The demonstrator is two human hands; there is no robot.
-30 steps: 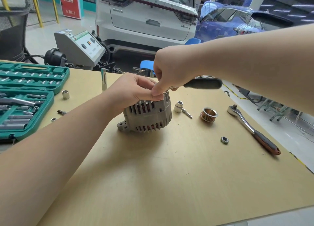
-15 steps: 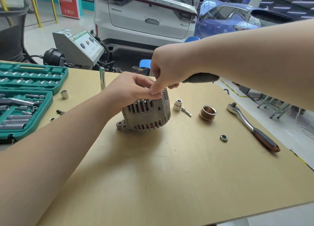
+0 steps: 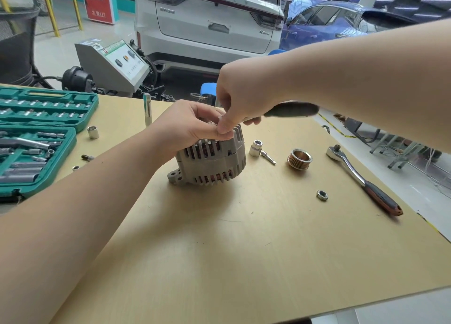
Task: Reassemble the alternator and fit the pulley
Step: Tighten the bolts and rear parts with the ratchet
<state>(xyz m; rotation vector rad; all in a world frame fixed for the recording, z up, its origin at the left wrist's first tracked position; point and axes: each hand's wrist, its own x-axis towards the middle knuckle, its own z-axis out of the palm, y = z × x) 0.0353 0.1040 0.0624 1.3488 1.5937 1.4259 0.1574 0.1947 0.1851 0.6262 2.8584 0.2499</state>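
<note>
Two hands meet over the alternator (image 3: 211, 164), which stands near the middle of the tan surface (image 3: 244, 250) with its slotted housing facing me and a mounting ear low on its left side. My left hand (image 3: 188, 126) is curled over the top of the alternator and grips it there. My right hand (image 3: 240, 99) comes in from the right and holds a dark-handled tool (image 3: 291, 110), its handle sticking out to the right and blurred; the thumb and fingertips press down at the top edge of the alternator, touching my left fingers, and I cannot make out the working end of the tool beneath them. Just right of the alternator, a short socket (image 3: 255, 148) stands beside a small bit (image 3: 268, 157) lying flat. Further right the grooved pulley (image 3: 299, 159) rests on its face, apart from the alternator. A ratchet (image 3: 361, 178) with a red-and-black grip lies diagonally near the right edge, and a loose nut (image 3: 322, 195) sits between it and the alternator, closer to me. On the left, an open green socket case (image 3: 36, 138) holds rows of sockets, with another loose socket (image 3: 93, 132) just beside it and a tall deep socket (image 3: 147, 110) standing upright behind my left hand.
</note>
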